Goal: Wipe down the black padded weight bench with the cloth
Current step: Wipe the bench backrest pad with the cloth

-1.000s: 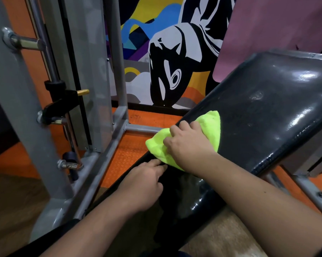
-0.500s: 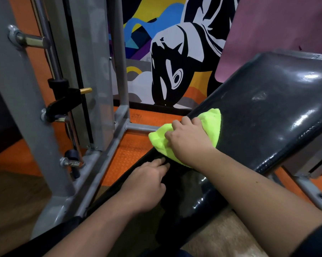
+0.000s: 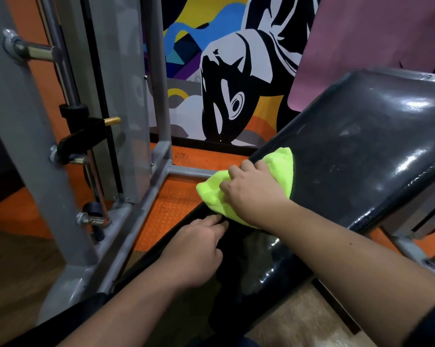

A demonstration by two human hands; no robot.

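Note:
The black padded weight bench (image 3: 361,146) slopes up to the right, glossy with light reflections. A neon yellow-green cloth (image 3: 281,169) lies over its left edge near the fold between backrest and seat. My right hand (image 3: 254,194) presses on the cloth, fingers curled over its top at the pad's edge. My left hand (image 3: 196,251) rests on the lower seat pad (image 3: 261,259) just below the cloth, fingertips touching the pad's left edge.
A grey steel rack frame (image 3: 23,146) with a chrome bar, pegs and a black catch stands at the left. Its base rails (image 3: 141,209) run along orange rubber flooring (image 3: 166,209). A painted mural wall (image 3: 224,83) and a pink mat (image 3: 374,33) are behind.
My right hand and the cloth have slid slightly up and along the bench's left edge. My left hand has stayed on the seat pad.

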